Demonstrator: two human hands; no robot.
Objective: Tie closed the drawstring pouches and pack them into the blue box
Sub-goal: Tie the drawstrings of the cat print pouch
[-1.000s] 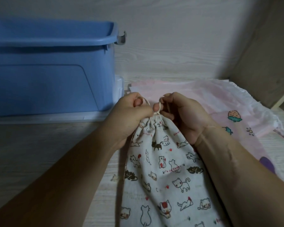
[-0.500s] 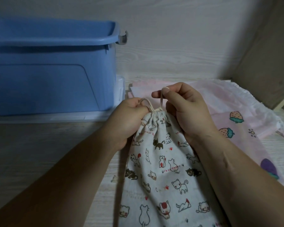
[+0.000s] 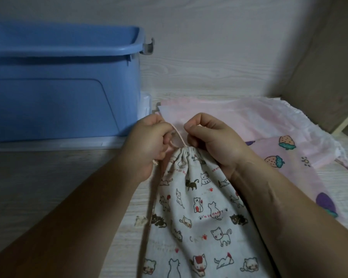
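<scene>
A cat-print pouch (image 3: 201, 207) lies on the pale wooden tabletop (image 3: 48, 177) in the lower middle of the frame, its mouth gathered tight and pointing toward the top of the frame. The left hand (image 3: 149, 145) sits at the upper left of that mouth, fingers curled round a pale cord (image 3: 178, 135) that runs taut from its thumb down to the gathers. A loose end hangs under the fist. The right hand (image 3: 211, 141) is at the upper right of the mouth, thumb pressed to forefinger and the other fingers curled against the neck. Whether it pinches cord I cannot tell. The blue box (image 3: 62, 87) stands open in the upper left, well apart from the pouch. Pink pouches (image 3: 289, 137) with strawberry prints lie flat at centre right, partly under the right wrist.
</scene>
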